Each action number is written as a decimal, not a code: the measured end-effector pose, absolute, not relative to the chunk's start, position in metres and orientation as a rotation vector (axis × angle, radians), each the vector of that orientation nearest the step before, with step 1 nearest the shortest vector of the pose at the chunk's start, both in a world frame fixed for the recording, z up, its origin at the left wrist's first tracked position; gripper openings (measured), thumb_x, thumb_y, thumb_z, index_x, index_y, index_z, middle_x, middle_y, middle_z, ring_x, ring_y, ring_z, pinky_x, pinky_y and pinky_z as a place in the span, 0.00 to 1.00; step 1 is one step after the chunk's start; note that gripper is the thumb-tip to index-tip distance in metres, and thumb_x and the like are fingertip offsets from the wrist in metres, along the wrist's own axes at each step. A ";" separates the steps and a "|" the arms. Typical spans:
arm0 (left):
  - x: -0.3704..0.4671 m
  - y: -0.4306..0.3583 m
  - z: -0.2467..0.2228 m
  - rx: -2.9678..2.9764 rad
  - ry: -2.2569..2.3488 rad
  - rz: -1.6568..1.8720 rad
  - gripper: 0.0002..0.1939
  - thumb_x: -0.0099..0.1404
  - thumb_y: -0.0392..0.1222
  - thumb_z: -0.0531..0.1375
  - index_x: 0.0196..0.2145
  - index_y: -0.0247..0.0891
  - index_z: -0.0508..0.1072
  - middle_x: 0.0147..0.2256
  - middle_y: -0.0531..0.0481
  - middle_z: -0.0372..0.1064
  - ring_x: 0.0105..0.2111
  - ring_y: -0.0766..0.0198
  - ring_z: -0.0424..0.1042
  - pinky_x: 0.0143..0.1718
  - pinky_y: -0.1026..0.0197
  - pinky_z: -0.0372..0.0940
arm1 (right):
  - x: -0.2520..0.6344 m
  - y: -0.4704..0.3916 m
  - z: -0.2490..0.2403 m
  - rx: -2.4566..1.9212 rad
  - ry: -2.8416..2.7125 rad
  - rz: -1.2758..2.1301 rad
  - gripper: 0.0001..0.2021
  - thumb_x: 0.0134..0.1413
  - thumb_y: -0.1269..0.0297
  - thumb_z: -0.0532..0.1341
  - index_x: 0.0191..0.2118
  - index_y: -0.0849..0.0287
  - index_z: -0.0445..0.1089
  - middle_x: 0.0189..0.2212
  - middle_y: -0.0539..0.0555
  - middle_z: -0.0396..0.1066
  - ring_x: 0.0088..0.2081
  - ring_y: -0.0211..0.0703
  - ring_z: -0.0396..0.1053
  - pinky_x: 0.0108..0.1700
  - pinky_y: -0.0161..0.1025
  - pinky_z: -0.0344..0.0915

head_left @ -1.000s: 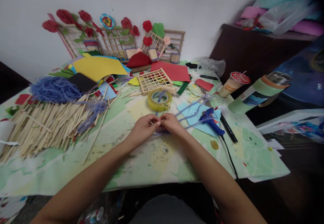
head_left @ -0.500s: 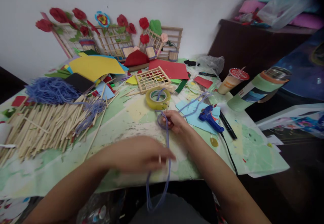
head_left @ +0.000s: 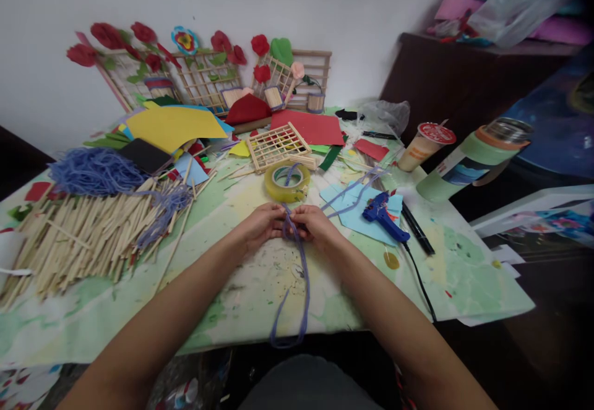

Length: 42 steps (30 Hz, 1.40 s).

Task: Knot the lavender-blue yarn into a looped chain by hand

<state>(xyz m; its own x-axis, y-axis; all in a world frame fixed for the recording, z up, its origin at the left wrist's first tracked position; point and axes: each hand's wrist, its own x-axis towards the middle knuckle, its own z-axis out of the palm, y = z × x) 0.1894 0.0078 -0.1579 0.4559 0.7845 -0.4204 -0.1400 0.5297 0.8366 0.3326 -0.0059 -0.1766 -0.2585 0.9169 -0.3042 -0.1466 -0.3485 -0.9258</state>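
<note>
Both my left hand and my right hand are closed at the middle of the table, fingertips nearly touching. Between them they pinch strands of purple yarn. A loop of it hangs from the fingers down past the table's front edge, with one loose end turned back up. Just beyond the hands lies a roll of clear yellowish tape, with yarn running across its hole. More yarn stretches right over light-blue paper. How the strands cross inside the fingers is hidden.
To the right lie a blue glue gun, black pens, a drink cup and a green bottle. On the left are wooden sticks and a purple yarn heap. A small stick lattice sits behind the tape.
My left hand has swung up and forward from the front of the table to meet my right hand at the yarn. The hanging loop has risen a little.
</note>
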 end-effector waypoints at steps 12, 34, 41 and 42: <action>0.183 0.004 -0.153 1.015 0.929 0.586 0.09 0.52 0.41 0.62 0.26 0.32 0.68 0.16 0.55 0.60 0.15 0.75 0.55 0.16 0.70 0.52 | 0.336 -0.008 -0.177 -1.152 -0.999 1.742 0.04 0.42 0.68 0.57 0.22 0.62 0.62 0.11 0.45 0.59 0.11 0.27 0.47 0.14 0.29 0.38; 0.175 0.003 -0.145 1.609 1.123 0.524 0.21 0.47 0.42 0.63 0.40 0.36 0.65 0.24 0.54 0.67 0.25 0.65 0.68 0.26 0.64 0.59 | 0.334 -0.009 -0.176 -1.341 -1.101 1.667 0.06 0.37 0.71 0.60 0.27 0.60 0.63 0.12 0.43 0.56 0.12 0.28 0.47 0.14 0.30 0.41; 0.137 0.010 -0.113 1.571 1.155 0.504 0.20 0.50 0.43 0.61 0.42 0.36 0.65 0.23 0.53 0.67 0.24 0.66 0.67 0.27 0.64 0.61 | 0.332 -0.010 -0.174 -1.389 -1.167 1.628 0.08 0.35 0.74 0.59 0.28 0.61 0.66 0.15 0.45 0.59 0.14 0.28 0.48 0.15 0.31 0.42; 0.133 0.009 -0.112 1.557 1.141 0.506 0.21 0.50 0.43 0.61 0.42 0.36 0.65 0.23 0.53 0.67 0.25 0.65 0.67 0.28 0.63 0.62 | 0.332 -0.010 -0.173 -1.398 -1.181 1.621 0.08 0.35 0.75 0.59 0.28 0.61 0.66 0.16 0.45 0.60 0.14 0.28 0.49 0.15 0.31 0.42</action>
